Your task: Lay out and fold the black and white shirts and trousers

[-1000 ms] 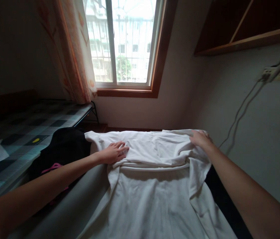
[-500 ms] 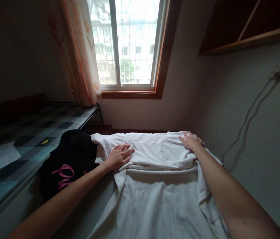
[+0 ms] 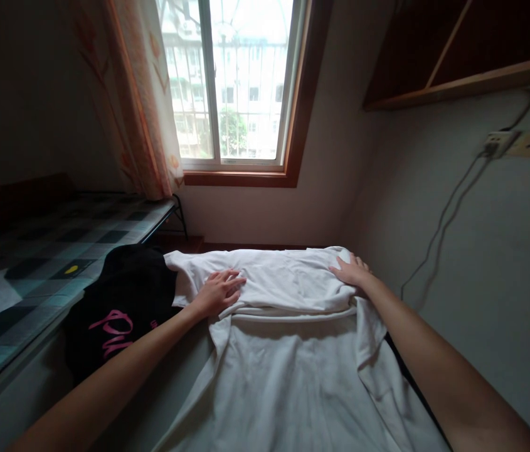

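Cloth (image 3: pixel 288 276) under right fingers (image 3: pixel 344 267), farther inward

The person's left forearm (image 3: pixel 123 370) and right forearm (image 3: pixel 434 358) are bare and slim, smooth in outline, narrowing from near end to wrists (image 3: pixel 197 307). The left hand (image 3: pixel 216 295) and right hand (image 3: pixel 353 272) are bare too, with slender fingers (image 3: pixel 229 276); nails are too small to tell.

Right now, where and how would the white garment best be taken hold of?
The white garment is probably best gripped at both ends of its folded-over far band, left hand and right hand coming from the person's side and pinching the near edge. The band lies wide and flat, and that edge faces the person with a shadow beneath.
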`<state>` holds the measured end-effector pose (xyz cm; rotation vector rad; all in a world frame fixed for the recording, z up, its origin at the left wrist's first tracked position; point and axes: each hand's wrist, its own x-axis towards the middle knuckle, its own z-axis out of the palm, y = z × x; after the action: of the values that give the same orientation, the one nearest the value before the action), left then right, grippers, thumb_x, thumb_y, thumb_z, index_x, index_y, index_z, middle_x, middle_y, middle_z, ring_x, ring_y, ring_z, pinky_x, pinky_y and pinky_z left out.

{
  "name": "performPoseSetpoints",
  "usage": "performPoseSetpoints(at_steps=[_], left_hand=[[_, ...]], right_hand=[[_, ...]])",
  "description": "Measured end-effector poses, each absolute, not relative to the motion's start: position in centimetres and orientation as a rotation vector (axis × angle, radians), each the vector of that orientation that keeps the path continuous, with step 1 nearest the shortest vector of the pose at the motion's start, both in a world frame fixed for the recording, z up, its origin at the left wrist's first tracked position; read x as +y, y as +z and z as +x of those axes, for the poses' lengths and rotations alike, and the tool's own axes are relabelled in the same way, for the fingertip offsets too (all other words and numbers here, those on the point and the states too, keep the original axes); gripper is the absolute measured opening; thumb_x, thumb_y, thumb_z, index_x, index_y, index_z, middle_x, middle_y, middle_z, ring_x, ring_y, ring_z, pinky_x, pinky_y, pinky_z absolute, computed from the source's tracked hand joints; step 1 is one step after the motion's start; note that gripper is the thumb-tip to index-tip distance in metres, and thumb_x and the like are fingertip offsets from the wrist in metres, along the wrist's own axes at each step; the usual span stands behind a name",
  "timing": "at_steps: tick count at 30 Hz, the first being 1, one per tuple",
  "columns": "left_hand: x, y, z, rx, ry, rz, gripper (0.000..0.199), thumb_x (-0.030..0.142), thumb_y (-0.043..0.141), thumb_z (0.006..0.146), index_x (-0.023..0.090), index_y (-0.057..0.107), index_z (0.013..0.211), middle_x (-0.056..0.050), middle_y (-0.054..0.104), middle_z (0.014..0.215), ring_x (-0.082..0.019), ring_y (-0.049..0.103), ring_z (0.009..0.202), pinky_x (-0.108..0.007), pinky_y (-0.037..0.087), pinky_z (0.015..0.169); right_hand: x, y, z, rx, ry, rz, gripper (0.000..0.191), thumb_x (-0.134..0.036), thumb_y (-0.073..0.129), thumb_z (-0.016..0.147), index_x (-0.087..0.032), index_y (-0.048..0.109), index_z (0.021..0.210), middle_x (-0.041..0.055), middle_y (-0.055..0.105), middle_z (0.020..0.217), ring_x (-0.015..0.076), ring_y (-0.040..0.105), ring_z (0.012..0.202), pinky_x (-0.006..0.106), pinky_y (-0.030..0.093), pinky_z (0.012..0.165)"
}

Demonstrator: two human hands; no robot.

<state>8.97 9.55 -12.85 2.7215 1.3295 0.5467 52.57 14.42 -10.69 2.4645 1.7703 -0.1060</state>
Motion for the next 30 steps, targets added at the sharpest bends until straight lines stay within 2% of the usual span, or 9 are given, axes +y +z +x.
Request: performPoseSetpoints(at_steps=[4, 8, 10, 14, 17, 20, 23, 26, 30], left_hand=[[9.4, -12.7, 8.9, 1.312, 0.612, 2.686, 0.041, 0.033, 0.053, 0.087, 0.028, 0.06, 0.127, -0.006, 0.054, 0.138, -0.024, 0.05, 0.126, -0.045, 0.033, 0.111], [9.2, -12.7, 9.0, 1.298, 0.687, 2.665, 0.036, 0.031, 0.052, 0.087, 0.025, 0.063, 0.121, -0.007, 0.058, 0.133, -0.024, 0.054, 0.122, -0.045, 0.036, 0.108], [9.3, -12.7, 8.9, 1.279, 0.751, 2.647, 0.035, 0.029, 0.052, 0.086, 0.023, 0.063, 0.119, -0.008, 0.061, 0.129, -0.023, 0.056, 0.12, -0.044, 0.039, 0.107], [9.2, -12.9, 8.6, 1.244, 0.938, 2.505, 0.033, 0.029, 0.052, 0.085, 0.019, 0.062, 0.115, -0.009, 0.065, 0.116, -0.023, 0.06, 0.11, -0.041, 0.046, 0.1], [8.1, -13.2, 8.1, 1.199, 1.055, 2.352, 0.029, 0.032, 0.048, 0.088, 0.018, 0.062, 0.109, -0.009, 0.065, 0.111, -0.021, 0.061, 0.107, -0.039, 0.048, 0.097], [5.9, -13.2, 7.2, 1.131, 1.063, 2.314, 0.029, 0.032, 0.049, 0.087, 0.018, 0.062, 0.109, -0.01, 0.064, 0.111, -0.021, 0.061, 0.105, -0.037, 0.05, 0.092], [3.1, -12.9, 5.8, 1.153, 1.002, 2.369, 0.029, 0.035, 0.052, 0.087, 0.02, 0.061, 0.11, -0.008, 0.062, 0.106, -0.021, 0.06, 0.099, -0.038, 0.049, 0.09], [0.5, -12.3, 4.2, 1.261, 0.855, 2.401, 0.031, 0.044, 0.056, 0.086, 0.021, 0.06, 0.107, -0.004, 0.061, 0.093, -0.02, 0.059, 0.087, -0.036, 0.048, 0.084], [-2.3, -11.3, 2.9, 1.312, 0.555, 2.281, 0.045, 0.056, 0.053, 0.085, 0.019, 0.055, 0.112, 0.001, 0.057, 0.074, -0.016, 0.055, 0.065, -0.028, 0.043, 0.065]], right_hand=[[10.5, -11.0, 51.2, 1.95, -0.051, 2.342, 0.07, -0.062, 0.032, 0.091, -0.021, 0.04, 0.147, 0.0136, 0.03, 0.156, 0.0382, 0.02, 0.144, 0.055, 0.015, 0.115], [5.2, -11.2, 49.9, 2.273, -0.031, 2.174, 0.057, -0.046, 0.029, 0.097, -0.013, 0.051, 0.138, 0.0165, 0.046, 0.146, 0.0282, 0.037, 0.138, 0.041, 0.027, 0.113], [2.2, -10.8, 49.3, 2.399, -0.029, 2.147, 0.052, -0.044, 0.031, 0.097, -0.014, 0.056, 0.132, 0.0169, 0.051, 0.141, 0.0266, 0.044, 0.133, 0.037, 0.032, 0.11], [-3.7, -9.5, 48.1, 2.523, 0.104, 2.268, 0.047, -0.044, 0.039, 0.094, -0.019, 0.052, 0.131, 0.0143, 0.053, 0.137, 0.0266, 0.053, 0.124, 0.037, 0.044, 0.099], [-7.9, -8.7, 47.5, 2.382, 0.209, 2.426, 0.044, -0.05, 0.045, 0.091, -0.022, 0.053, 0.124, 0.013, 0.056, 0.125, 0.0269, 0.062, 0.106, 0.036, 0.05, 0.082], [-11.3, -8.2, 47.1, 2.248, 0.173, 2.423, 0.04, -0.058, 0.046, 0.087, -0.023, 0.06, 0.098, 0.0097, 0.06, 0.104, 0.0253, 0.063, 0.089, 0.034, 0.049, 0.069], [-13.8, -7.9, 46.8, 2.205, 0.13, 2.344, 0.044, -0.064, 0.047, 0.083, -0.022, 0.06, 0.08, 0.0101, 0.059, 0.096, 0.0267, 0.061, 0.086, 0.036, 0.046, 0.067], [-15.3, -7.7, 46.4, 2.156, 0.075, 2.295, 0.04, -0.061, 0.052, 0.08, -0.022, 0.062, 0.081, 0.0126, 0.059, 0.101, 0.0289, 0.059, 0.089, 0.036, 0.045, 0.066], [-16.1, -6.9, 46.0, 2.123, 0.028, 2.227, 0.025, -0.043, 0.053, 0.079, -0.021, 0.064, 0.085, 0.0134, 0.06, 0.102, 0.0292, 0.058, 0.091, 0.034, 0.042, 0.064]])
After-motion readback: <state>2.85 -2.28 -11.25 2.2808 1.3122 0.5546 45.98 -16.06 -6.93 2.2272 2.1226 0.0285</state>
